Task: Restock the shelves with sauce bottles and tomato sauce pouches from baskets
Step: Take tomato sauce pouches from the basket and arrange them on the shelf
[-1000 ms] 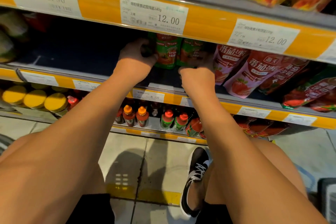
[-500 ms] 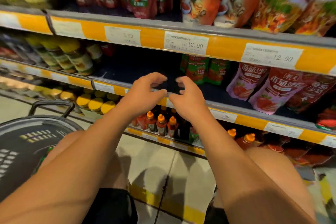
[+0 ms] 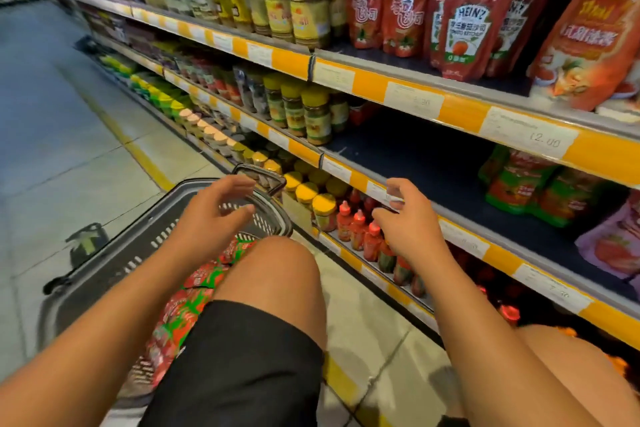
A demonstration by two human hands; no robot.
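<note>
Both hands withdrawn from shelf; left grip (image 3: 211,215) open, empty, above basket (image 3: 114,263) pouches (image 3: 194,302).

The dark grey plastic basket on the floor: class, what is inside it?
Inside the dark grey plastic basket lie red-and-green sauce pouches. The person's left thigh and black shorts cover much of the inside, so their number and anything beneath stay hidden.
</note>
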